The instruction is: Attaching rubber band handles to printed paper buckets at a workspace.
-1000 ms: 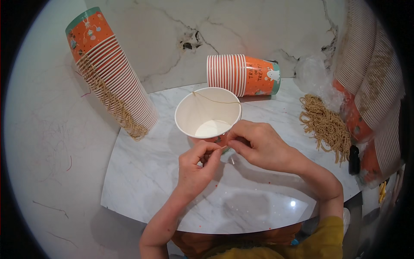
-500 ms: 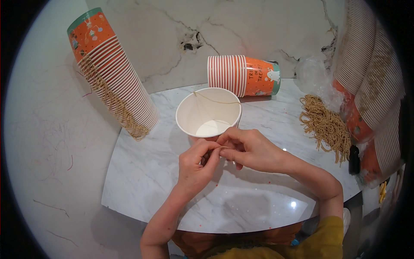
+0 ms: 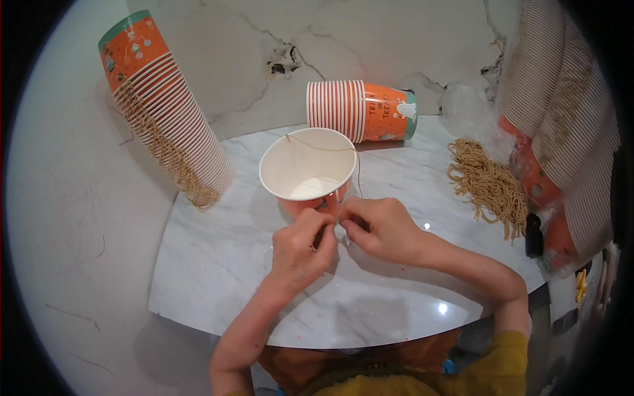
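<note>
Since the frame half a second ago, the right grip has drawn slightly away from the left grip, and a length of thin tan cord now shows outside the white-lined orange paper cup, running down toward the right grip. The cup stands just beyond both grips on the white marbled bench. Each grip pinches thumb against forefinger, apparently on the cord, though the contact is too fine to make out. With so small a pinch the cord could slip; a hard pull could tip the light cup or bend its rim. The fingers hide the lower near wall, so any knot or hole there cannot be told. Well right of the grips lies a loose tan heap of cords, liable to tangle if dragged; beyond it, plastic-wrapped stacks of cups are cut off by the dark fisheye edge
</note>
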A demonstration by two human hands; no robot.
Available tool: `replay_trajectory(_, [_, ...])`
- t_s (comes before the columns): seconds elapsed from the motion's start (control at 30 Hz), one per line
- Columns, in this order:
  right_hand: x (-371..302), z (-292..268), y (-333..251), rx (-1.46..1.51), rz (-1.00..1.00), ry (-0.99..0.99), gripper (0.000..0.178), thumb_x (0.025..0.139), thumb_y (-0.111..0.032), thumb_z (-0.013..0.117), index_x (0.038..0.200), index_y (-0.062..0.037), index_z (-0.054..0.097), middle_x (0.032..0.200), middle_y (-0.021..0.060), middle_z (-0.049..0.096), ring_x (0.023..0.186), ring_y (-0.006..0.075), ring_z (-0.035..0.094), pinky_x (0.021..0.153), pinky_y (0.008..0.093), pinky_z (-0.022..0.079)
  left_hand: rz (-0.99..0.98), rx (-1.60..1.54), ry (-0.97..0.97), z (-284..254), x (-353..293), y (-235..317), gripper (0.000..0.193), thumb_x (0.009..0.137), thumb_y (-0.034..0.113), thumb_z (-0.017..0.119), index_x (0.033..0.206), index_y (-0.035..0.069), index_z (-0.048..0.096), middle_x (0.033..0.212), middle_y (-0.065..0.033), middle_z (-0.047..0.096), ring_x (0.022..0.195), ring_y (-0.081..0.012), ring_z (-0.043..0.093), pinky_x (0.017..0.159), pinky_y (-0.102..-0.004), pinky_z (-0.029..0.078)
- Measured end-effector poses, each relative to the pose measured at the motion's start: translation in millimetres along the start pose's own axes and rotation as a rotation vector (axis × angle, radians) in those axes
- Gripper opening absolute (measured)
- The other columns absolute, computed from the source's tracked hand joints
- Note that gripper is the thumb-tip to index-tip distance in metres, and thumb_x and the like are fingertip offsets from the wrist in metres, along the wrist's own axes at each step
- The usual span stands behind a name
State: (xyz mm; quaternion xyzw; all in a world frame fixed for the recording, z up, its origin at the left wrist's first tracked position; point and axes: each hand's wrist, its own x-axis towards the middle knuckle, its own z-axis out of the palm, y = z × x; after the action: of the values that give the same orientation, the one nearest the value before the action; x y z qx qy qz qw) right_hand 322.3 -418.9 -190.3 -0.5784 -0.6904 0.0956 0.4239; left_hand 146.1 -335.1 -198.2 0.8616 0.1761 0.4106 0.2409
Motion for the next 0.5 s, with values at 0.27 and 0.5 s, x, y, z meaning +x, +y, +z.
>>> replay_trajectory(0.27, [3.3, 10.8, 10.4, 0.695, 0.402, 0.049, 0.009, 0.098, -0.010, 0.060, 0.095, -0.0024, 0.059, 0.078, 0.0028, 0.066, 0.061, 0.0081, 0.062, 0.051, 0.0239, 0.046, 0.326, 0.417, 0.260, -25.3, 31.0, 11.8, 0.022, 0.077, -0.001, 0.071, 0.099, 0.003, 0.067, 0.094, -0.0078, 0.064, 0.091, -0.0276, 0.061, 0.080, -0.0373, 0.048])
replay_trajectory(0.5, [3.1, 17.5, 7.5, 0.863, 0.468, 0.133, 0.007, 0.097, -0.009, 0.059, 0.095, -0.0023, 0.056, 0.080, 0.0044, 0.063, 0.059, 0.0107, 0.065, 0.047, 0.0243, 0.047, 0.259, 0.420, 0.006, -18.5, 35.6, -5.2, 0.024, 0.080, 0.000, 0.067, 0.103, 0.004, 0.067, 0.090, -0.0083, 0.062, 0.090, -0.0269, 0.059, 0.081, -0.0394, 0.044])
